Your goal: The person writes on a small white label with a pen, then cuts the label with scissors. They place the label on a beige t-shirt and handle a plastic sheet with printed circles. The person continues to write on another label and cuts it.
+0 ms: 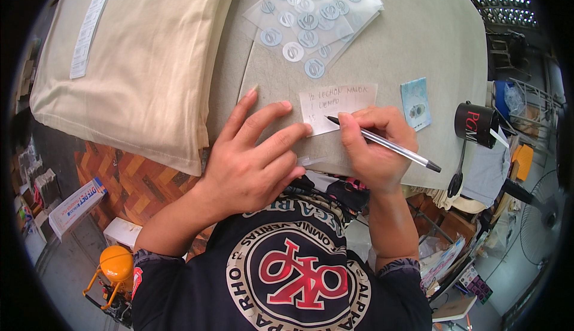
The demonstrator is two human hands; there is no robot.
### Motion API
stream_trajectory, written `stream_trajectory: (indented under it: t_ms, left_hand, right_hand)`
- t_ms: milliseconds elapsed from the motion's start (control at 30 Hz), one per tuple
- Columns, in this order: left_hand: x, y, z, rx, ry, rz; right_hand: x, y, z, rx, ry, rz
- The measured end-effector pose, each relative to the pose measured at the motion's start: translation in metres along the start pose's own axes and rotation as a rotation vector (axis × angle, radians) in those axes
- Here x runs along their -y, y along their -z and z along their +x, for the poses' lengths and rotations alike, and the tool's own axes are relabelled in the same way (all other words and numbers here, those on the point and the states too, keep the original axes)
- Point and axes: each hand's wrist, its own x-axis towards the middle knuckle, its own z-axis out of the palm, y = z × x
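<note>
A small white slip of paper [353,95] with handwritten lines lies on the pale table. My right hand [379,145] grips a ballpoint pen [394,145] with a clear barrel and black ends; its tip is at the start of the lowest written line. My left hand [254,151] lies on the table with its fingers spread, one fingertip touching the slip's left edge. Just right of the slip is a folded light-blue banknote [415,104]. Beyond the slip lie clear plastic sheets [308,17] bearing round grey and white stickers.
Folded beige cloth [137,50] covers the table's left side, with a printed paper strip [94,26] on it. At the right edge are a black mug [476,124] and black-handled scissors [456,181]. A standing fan [541,217] is at far right, an orange tank [116,263] at lower left.
</note>
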Motion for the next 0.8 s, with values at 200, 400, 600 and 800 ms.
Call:
stream_trajectory:
  t_ms: [200,400,600,800]
  left_hand:
    - [0.000,0.000,0.000,0.000,0.000,-0.004]
    - [-0.001,0.000,0.002,0.006,0.003,0.001]
    - [-0.001,0.000,0.002,0.007,-0.001,0.009]
    - [-0.001,0.000,0.002,0.011,0.002,0.008]
  right_hand:
    - [0.000,0.007,0.003,-0.078,-0.018,0.024]
    - [0.006,0.002,-0.002,-0.073,0.009,-0.033]
    - [0.009,0.000,-0.003,-0.021,0.047,-0.094]
    - [0.007,-0.007,-0.005,-0.018,0.085,-0.059]
